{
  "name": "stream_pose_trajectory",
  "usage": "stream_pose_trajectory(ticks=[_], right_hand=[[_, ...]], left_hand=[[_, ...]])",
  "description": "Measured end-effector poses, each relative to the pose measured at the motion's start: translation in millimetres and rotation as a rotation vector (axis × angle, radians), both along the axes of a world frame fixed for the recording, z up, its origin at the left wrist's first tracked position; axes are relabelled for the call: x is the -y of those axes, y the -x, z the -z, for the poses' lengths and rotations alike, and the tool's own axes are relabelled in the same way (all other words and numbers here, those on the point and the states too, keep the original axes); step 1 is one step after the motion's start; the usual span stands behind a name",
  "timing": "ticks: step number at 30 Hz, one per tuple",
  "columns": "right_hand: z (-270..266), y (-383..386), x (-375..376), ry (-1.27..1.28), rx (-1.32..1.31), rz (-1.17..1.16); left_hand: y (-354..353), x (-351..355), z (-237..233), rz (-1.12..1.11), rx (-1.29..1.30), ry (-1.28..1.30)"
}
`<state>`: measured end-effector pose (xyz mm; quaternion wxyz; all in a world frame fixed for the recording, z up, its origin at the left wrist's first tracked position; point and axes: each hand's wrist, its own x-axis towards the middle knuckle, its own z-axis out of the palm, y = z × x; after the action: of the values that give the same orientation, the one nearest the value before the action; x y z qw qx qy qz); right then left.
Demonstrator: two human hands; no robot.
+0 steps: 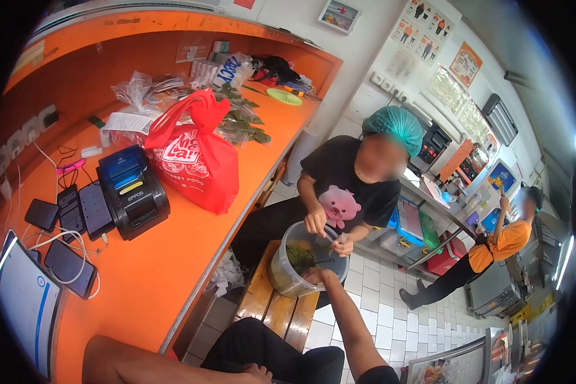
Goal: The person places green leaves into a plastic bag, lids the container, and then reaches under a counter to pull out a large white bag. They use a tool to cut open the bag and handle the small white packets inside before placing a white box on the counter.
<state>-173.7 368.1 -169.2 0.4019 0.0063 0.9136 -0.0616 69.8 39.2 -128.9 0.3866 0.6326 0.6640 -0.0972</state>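
A clear plastic bucket (pixel 281 280) holding chopped green leaves (pixel 299 257) stands on a slatted wooden bench (pixel 258 304). My right hand (pixel 316 276) reaches over its near rim, fingers bent together inside; what they hold is too small to make out. Low in the view, my left hand (pixel 257 372) lies by my dark-clad lap, its fingers mostly hidden. Across the bucket sits a person (pixel 349 192) in a green hair net and black shirt, both hands (pixel 328 233) holding a small thin item above it.
On the orange counter (pixel 173 275) are a red bag (pixel 198 163), a black printer (pixel 133 192), several phones with cables, a screen (pixel 29 301) and bagged greens (pixel 240 115). Another person (pixel 502 240) in orange stands at the right by a steel worktable. White tiles cover the floor.
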Motion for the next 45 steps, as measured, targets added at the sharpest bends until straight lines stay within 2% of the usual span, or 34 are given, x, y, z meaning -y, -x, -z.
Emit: stream_pose_trajectory(ticks=[4, 8, 11, 13, 14, 15, 18, 21, 23, 24, 26, 28, 30, 31, 33, 34, 35, 37, 38, 40, 42, 43, 45], right_hand=[[3, 4, -3, 0.093, 0.007, 0.044], [21, 9, -11, 0.200, -0.199, -0.045], [26, 9, -15, 0.259, -0.280, -0.071], [23, 4, -11, 0.291, -0.285, -0.061], [15, 1, -7, 0.264, -0.372, 0.010], [5, -3, -2, 0.235, -0.455, 0.076], [-16, -13, 8, 0.037, -0.751, 0.074], [-38, -24, 21, 0.189, -0.938, 0.284], [-67, -38, 33, 0.219, -1.149, 0.328], [-81, -42, 39, 0.315, -1.129, 0.458], [-103, -55, 44, 0.329, -1.134, 0.493], [-103, -63, 45, 0.341, -1.158, 0.503], [-96, -71, 46, 0.478, -1.297, 0.593], [-88, -76, 45, 0.477, -1.296, 0.598], [-77, -88, 45, 0.271, -1.165, 0.395], [-74, -91, 49, 0.299, -1.359, 0.494], [-75, -91, 48, 0.299, -1.367, 0.495], [-84, -99, 54, 0.300, -1.342, 0.604], [-72, -99, 43, 0.232, -1.118, 0.466], [-82, -109, 55, 0.242, -1.218, 0.532], [-102, -114, 67, 0.242, -1.529, 0.602], [-116, -121, 78, 0.237, -1.528, 0.594], [-137, -140, 100, 0.569, -1.532, 0.783]], left_hand=[[-2, 1, -1, -0.040, -0.010, -0.010], [4, 2, 3, -0.010, 0.030, -0.040], [18, 6, -12, -0.015, -0.109, -0.022], [20, 16, -21, -0.080, -0.231, -0.178], [43, 32, -72, -0.006, -0.197, -0.126], [41, 34, -67, 0.000, -0.194, -0.108], [45, 32, -46, -0.047, -0.226, -0.134], [56, 28, -52, -0.095, -0.292, -0.118], [65, 26, -57, -0.107, -0.290, -0.099], [65, 26, -56, -0.129, -0.278, -0.101], [70, 26, -51, -0.115, -0.246, -0.094], [76, 25, -53, -0.136, -0.197, -0.080], [83, 23, -57, -0.155, -0.205, -0.076], [84, 22, -57, -0.182, -0.203, -0.067], [87, 22, -56, -0.179, -0.212, -0.062], [87, 23, -58, -0.190, -0.214, -0.062], [91, 21, -59, -0.206, -0.219, -0.068], [99, 17, -58, -0.235, -0.212, -0.084], [97, 19, -57, -0.257, -0.200, -0.089], [101, 22, -62, -0.232, -0.236, -0.095], [113, 14, -72, -0.221, -0.280, -0.133], [116, 11, -76, -0.261, -0.276, -0.348], [121, 9, -85, -0.338, -0.252, -0.762]])
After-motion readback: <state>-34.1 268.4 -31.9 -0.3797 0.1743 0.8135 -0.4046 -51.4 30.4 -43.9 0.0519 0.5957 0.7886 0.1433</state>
